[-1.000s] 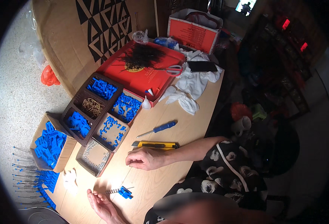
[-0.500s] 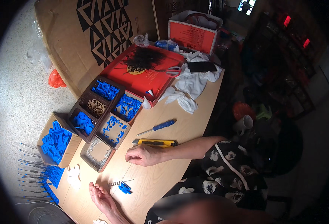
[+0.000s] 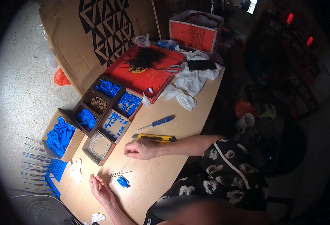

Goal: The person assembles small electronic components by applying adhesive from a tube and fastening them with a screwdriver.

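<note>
My left hand (image 3: 102,190) is at the near part of the table, its thumb and fingertips pinched on one end of a thin wire with a coiled spring section (image 3: 115,175). The wire's straight far end points right. Just below the coil is a small blue plastic piece (image 3: 123,182); whether it is joined to the wire I cannot tell. My right hand (image 3: 141,149) rests on the tabletop with curled fingers, and anything inside them is hidden. Right behind it lies a yellow and black utility knife (image 3: 158,138), with a blue-handled screwdriver (image 3: 160,121) farther back.
A divided brown tray (image 3: 83,98) holds blue and brass-coloured parts. Small boxes of blue bits and clear beads (image 3: 99,147) adjoin it. A carton (image 3: 76,141) of blue pieces stands left, above a row of spring wires (image 3: 37,172). Scissors (image 3: 172,69) lie on a red box (image 3: 150,79).
The whole view has shifted slightly. Both hands, the wire and the blue piece keep nearly the same places relative to the table.
</note>
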